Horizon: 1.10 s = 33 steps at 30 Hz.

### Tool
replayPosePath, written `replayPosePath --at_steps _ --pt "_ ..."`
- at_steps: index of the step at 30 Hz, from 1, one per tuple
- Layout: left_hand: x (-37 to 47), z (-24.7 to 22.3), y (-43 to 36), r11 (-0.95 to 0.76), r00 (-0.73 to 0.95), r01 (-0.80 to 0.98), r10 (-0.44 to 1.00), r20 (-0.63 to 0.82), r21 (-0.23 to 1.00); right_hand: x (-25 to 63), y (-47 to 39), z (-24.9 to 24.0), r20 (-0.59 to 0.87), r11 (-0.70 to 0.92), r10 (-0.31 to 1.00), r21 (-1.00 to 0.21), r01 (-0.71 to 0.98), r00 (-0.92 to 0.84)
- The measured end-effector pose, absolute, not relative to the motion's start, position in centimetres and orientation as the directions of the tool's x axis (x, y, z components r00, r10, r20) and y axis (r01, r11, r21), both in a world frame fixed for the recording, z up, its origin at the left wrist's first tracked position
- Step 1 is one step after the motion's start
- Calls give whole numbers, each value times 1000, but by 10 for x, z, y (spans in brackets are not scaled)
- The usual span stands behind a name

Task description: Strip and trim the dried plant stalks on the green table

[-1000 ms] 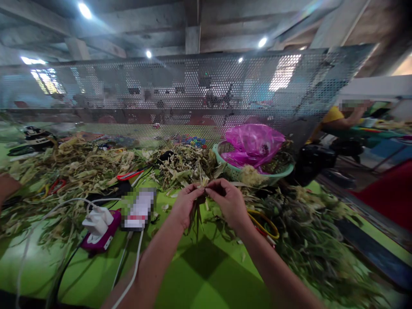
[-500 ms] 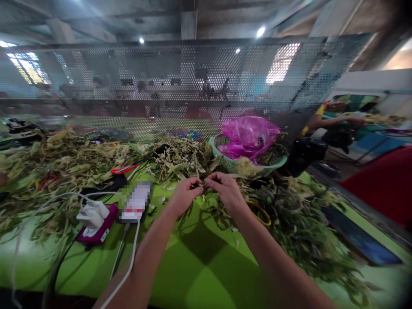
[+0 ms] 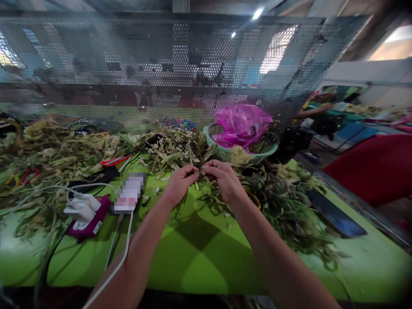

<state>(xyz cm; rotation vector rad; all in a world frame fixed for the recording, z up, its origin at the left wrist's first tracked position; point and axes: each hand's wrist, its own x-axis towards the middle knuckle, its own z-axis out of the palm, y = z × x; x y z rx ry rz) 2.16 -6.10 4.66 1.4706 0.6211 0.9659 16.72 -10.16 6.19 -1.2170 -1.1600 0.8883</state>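
A dry plant piece (image 3: 200,171), as far as the blur is letting me judge, is sitting between my left hand (image 3: 177,183) and right hand (image 3: 225,179), above the green table (image 3: 199,268). Both are pinching it, thumb against finger. Dried leaves (image 3: 175,148) are lying just behind; farther right, a green basket (image 3: 273,149) is holding a purple bag (image 3: 243,122).

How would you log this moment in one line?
left hand: pinching leaf scraps; right hand: pinching alongside; beyond: leaf pile, basket with pink bag; under: green table
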Motion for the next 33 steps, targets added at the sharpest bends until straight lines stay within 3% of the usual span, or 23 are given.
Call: replayPosePath --at_steps 4,8,12,14,20,25,28,33 --pt "19 44 -56 -56 471 -192 871 142 980 178 -99 62 258 220 949 -954 206 180" --pt "13 41 -49 78 403 -301 913 53 950 190 -99 63 347 266 935 -814 516 66" --pt "9 41 -43 121 348 -388 937 24 914 192 -108 64 97 225 973 -597 770 -209" --pt "7 43 -41 109 311 -417 950 29 903 195 -116 63 -18 202 969 -513 834 -245" --pt "2 49 -41 83 283 -467 957 60 880 214 -137 61 -77 89 988 -427 900 -135" --pt "2 50 -41 87 273 -479 961 54 873 224 -136 60 22 31 999 -320 947 -25" --pt "2 49 -40 88 277 -486 959 58 869 231 -130 58 88 -37 995 -197 980 55" --pt "2 49 -41 74 285 -489 955 79 869 226 -125 49 108 -64 992 -81 995 73"
